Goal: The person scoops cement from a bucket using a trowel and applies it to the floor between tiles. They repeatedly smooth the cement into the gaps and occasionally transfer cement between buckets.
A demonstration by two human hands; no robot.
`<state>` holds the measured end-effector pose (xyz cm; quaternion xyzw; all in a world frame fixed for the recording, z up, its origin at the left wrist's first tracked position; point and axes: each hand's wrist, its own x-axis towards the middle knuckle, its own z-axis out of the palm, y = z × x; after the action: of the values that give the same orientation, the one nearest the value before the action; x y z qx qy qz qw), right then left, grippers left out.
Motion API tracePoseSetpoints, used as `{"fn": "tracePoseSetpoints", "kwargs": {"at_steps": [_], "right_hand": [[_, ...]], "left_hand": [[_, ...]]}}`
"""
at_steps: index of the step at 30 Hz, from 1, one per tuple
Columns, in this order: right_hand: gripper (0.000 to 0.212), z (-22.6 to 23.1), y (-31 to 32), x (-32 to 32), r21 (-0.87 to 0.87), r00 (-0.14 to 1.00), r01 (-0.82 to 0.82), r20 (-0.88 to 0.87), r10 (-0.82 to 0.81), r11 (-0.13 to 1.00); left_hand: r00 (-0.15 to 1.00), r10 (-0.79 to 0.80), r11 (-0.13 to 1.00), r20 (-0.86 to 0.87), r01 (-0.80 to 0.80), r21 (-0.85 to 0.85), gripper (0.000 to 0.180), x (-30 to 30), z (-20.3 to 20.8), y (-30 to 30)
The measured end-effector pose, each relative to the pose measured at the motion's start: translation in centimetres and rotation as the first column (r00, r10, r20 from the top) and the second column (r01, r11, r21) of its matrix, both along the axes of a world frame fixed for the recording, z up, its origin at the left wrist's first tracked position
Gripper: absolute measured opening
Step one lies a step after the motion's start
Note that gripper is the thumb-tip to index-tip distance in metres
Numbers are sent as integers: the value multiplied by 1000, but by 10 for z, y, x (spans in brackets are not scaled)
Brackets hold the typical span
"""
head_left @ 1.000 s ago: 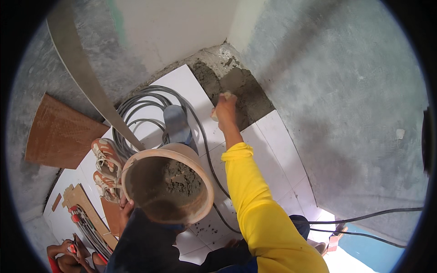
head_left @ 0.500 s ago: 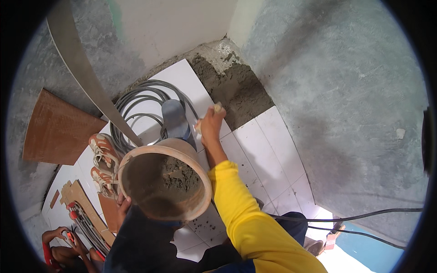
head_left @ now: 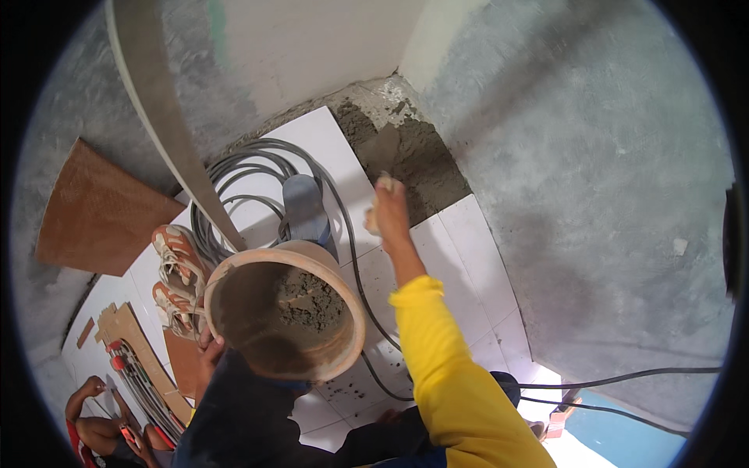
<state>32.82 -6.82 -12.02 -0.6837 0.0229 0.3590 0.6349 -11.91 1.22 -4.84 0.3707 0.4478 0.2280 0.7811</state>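
A wide tan bucket (head_left: 355, 343) with wet grey mortar (head_left: 312, 303) in it tilts in front of me. My left hand (head_left: 209, 349) is closed on its left rim. My right hand (head_left: 392, 212), in a yellow sleeve, is closed round the pale handle of a trowel (head_left: 386, 182). The trowel's blade is hard to make out against the bed of wet mortar (head_left: 427, 168) in the corner. That bed lies between a white tile (head_left: 331, 148) and the right wall, beyond the laid white floor tiles (head_left: 468, 249).
A coiled grey cable (head_left: 234, 171) and a grey-blue sandal (head_left: 303, 199) lie beyond the bucket. Orange-white shoes (head_left: 178, 261), a brown board (head_left: 101, 210), a long straightedge (head_left: 168, 117) and a tile cutter (head_left: 140, 382) are left. Another person (head_left: 105, 429) sits lower left. Black cables (head_left: 624, 379) run right.
My right hand with the trowel has moved to the right and slightly nearer, away from the bucket. My left hand stays on the rim. The other person's hands have shifted apart.
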Motion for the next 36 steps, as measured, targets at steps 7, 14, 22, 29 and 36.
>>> {"fn": "tracePoseSetpoints", "kwargs": {"at_steps": [7, 14, 22, 29, 36], "right_hand": [[43, 12, -113, 54, -370, 948, -219, 137, 286, 903], [42, 49, -105, 55, -540, 787, -485, 74, 612, 688], [39, 38, -98, 45, -611, 723, -463, 158, 672, 642], [42, 50, -120, 80, -924, 172, -245, 258, 951, 294], [45, 76, -174, 49, -938, 245, -298, 106, 964, 179]], "left_hand": [[999, -48, 996, -22, 46, -78, 58, 3, 2, 9], [1000, -4, 996, 23, 6, -93, 55, -10, -9, 6], [999, -29, 994, 29, 31, -104, 58, -4, -4, 5], [997, -68, 996, 44, 70, -54, 63, 6, -6, 11], [999, -36, 996, 40, 39, -79, 60, -9, -23, 8]]}}
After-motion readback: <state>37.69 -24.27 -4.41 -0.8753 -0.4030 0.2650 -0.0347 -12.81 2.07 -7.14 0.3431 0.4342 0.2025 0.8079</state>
